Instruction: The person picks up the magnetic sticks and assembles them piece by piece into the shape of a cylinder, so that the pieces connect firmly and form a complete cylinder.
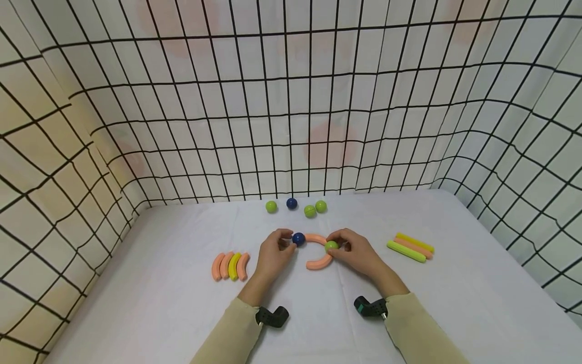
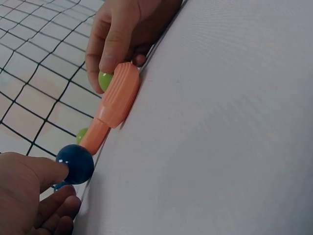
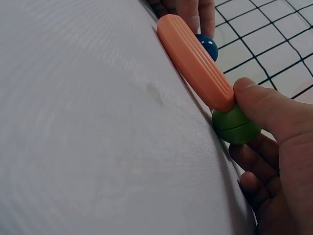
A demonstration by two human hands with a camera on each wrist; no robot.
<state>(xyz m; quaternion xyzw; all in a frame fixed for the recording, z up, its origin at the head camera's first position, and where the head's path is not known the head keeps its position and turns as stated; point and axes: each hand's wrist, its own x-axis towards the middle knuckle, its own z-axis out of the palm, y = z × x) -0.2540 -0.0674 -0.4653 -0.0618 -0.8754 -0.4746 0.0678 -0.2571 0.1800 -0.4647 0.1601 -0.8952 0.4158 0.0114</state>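
White table, black-gridded backdrop

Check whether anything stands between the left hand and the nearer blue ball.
Nothing visible does: the left hand holds the nearer blue ball. The upper orange curve lies on the ball's side away from that hand.

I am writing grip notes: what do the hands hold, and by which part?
Left hand: dark blue ball, by its left side. Right hand: green ball, pinched across its near and far sides.
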